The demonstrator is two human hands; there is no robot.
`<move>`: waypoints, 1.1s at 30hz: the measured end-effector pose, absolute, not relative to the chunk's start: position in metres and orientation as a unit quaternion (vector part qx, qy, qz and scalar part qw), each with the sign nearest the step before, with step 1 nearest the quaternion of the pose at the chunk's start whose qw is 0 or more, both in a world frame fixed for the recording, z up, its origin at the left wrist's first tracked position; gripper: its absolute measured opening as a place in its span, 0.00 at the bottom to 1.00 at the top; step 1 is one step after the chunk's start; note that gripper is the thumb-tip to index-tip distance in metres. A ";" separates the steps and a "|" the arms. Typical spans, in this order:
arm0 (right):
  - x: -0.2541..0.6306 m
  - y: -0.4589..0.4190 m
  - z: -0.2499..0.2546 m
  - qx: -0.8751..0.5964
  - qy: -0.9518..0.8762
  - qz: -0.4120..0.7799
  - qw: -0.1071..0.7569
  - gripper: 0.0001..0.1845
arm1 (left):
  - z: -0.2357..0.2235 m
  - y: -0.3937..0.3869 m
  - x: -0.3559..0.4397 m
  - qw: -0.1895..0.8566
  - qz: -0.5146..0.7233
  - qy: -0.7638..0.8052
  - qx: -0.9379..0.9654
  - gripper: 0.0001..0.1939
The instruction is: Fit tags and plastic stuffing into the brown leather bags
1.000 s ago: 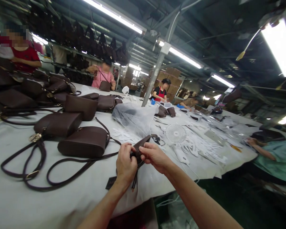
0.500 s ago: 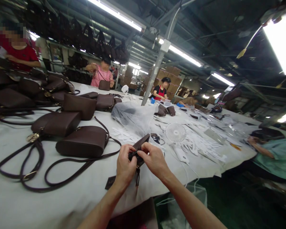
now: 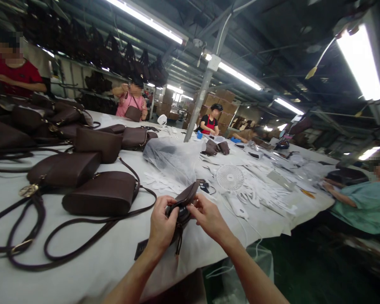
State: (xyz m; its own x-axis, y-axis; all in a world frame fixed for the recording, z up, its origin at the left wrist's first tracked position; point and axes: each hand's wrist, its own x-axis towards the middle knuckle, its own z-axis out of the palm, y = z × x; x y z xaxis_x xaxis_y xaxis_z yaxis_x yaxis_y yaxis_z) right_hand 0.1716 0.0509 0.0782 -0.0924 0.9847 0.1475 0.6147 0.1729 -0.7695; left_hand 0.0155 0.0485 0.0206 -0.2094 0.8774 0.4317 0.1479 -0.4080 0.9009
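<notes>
Between my hands is a small dark brown leather pouch (image 3: 187,192), its top parted so the black inside shows. My left hand (image 3: 163,223) grips its left side, thumb pressed at the opening. On the right edge, my right hand (image 3: 209,216) pinches with thumb and fingers. A thin cord or zip pull (image 3: 178,245) dangles beneath the pouch. By my left wrist lies a black tag (image 3: 141,249) with lettering. Left of my hands, a brown handbag (image 3: 99,193) rests on the white table, its strap looping toward me.
More brown bags (image 3: 63,169) pile up at the left. Beyond my hands lie a clear plastic bag (image 3: 171,156), a white fan (image 3: 230,178) and white strips (image 3: 266,196). A grey post (image 3: 199,107) rises behind the table. Several people work around it, one in a green top (image 3: 361,207) at right.
My fingers have shifted at the pouch's opening, which now gapes wider and shows more of the black inside. The bags at left appear slightly further left as the view turns.
</notes>
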 end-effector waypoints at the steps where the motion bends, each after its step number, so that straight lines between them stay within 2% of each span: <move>1: 0.171 0.052 0.077 -0.579 -0.681 0.302 0.333 0.09 | 0.019 0.049 0.016 0.301 0.627 0.457 0.555 0.06; 4: 0.166 0.058 0.080 -0.560 -0.697 0.305 0.330 0.05 | 0.019 0.050 0.016 0.335 0.624 0.459 0.537 0.06; 7: 0.165 0.068 0.091 -0.523 -0.779 0.156 0.307 0.07 | 0.021 0.053 0.015 0.351 0.622 0.465 0.523 0.05; 9: 0.167 0.073 0.096 -0.510 -0.803 0.119 0.284 0.09 | 0.022 0.052 0.014 0.351 0.623 0.462 0.525 0.05; 11: 0.169 0.077 0.096 -0.514 -0.790 0.209 0.261 0.11 | 0.021 0.049 0.013 0.359 0.619 0.446 0.538 0.05; 13: 0.171 0.080 0.090 -0.513 -0.735 0.361 0.256 0.13 | 0.017 0.044 0.010 0.375 0.620 0.417 0.549 0.07; 16: 0.171 0.081 0.080 -0.514 -0.630 0.500 0.297 0.18 | 0.010 0.038 0.002 0.408 0.618 0.365 0.564 0.14; 19: 0.171 0.084 0.076 -0.510 -0.623 0.502 0.316 0.21 | 0.005 0.035 -0.008 0.447 0.581 0.321 0.600 0.20; 22: 0.169 0.088 0.076 -0.507 -0.654 0.472 0.306 0.19 | 0.001 0.036 -0.016 0.447 0.560 0.311 0.625 0.23; 26: 0.164 0.091 0.075 -0.501 -0.696 0.418 0.299 0.17 | -0.004 0.035 -0.015 0.405 0.587 0.340 0.613 0.19; 33: 0.162 0.088 0.074 -0.480 -0.743 0.355 0.304 0.16 | -0.003 0.026 0.013 0.402 0.636 0.361 0.551 0.16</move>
